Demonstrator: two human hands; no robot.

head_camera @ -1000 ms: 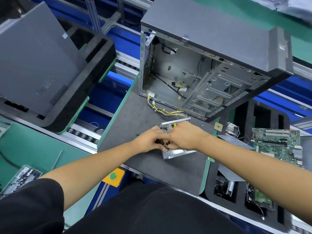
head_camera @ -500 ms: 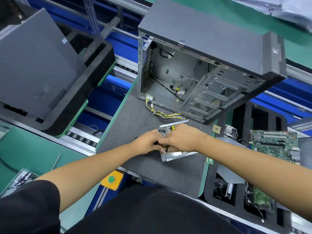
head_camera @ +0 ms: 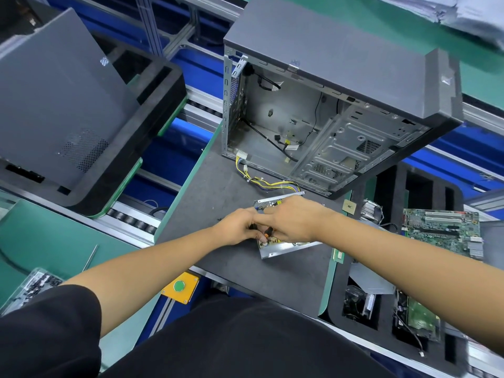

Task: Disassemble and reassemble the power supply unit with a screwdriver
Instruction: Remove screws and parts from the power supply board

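1. Grey metal marks the power supply unit (head_camera: 283, 248), lying flat on the dark mat (head_camera: 207, 186) close to its near edge, long axis angled from near-left to far-right.
2. Your left hand (head_camera: 240, 227) curls around the screwdriver (head_camera: 266, 235) at the unit's left end.
3. Your right hand (head_camera: 293, 221) rests on the unit, fingers bent at the screwdriver; whether they grasp it, you cannot tell.
4. Yellow wires (head_camera: 268, 182) run from the unit's far side to the open computer case (head_camera: 341, 110).

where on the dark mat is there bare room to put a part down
Bare mat lies left of the yellow wires, between the green edge and the computer case. Another bare patch runs near the front edge, below the power supply. It is crowded where both hands meet over the power supply.
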